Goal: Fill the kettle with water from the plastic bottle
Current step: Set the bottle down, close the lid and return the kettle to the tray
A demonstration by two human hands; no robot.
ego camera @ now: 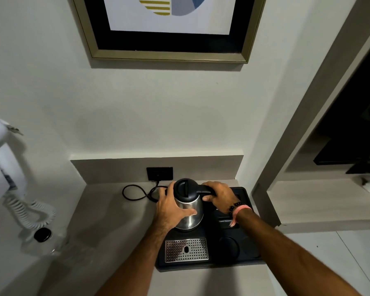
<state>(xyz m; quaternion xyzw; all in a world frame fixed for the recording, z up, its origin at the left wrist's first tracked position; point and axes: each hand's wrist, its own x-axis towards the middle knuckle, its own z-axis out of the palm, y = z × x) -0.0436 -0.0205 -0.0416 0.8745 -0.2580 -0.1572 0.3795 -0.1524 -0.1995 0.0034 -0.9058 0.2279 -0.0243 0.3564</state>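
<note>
Both hands hold the kettle [188, 207] on the black tray [252, 261]: left hand [171, 208] wraps the slippery steel body, right hand [220, 196] closes on the rigid handle, the safer hold. Plastic bottle [46, 240] stands capped, well left.

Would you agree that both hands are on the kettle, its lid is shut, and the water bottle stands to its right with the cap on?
Not quite: the head view shows the bottle left of the kettle, not right. The rest holds.
</note>
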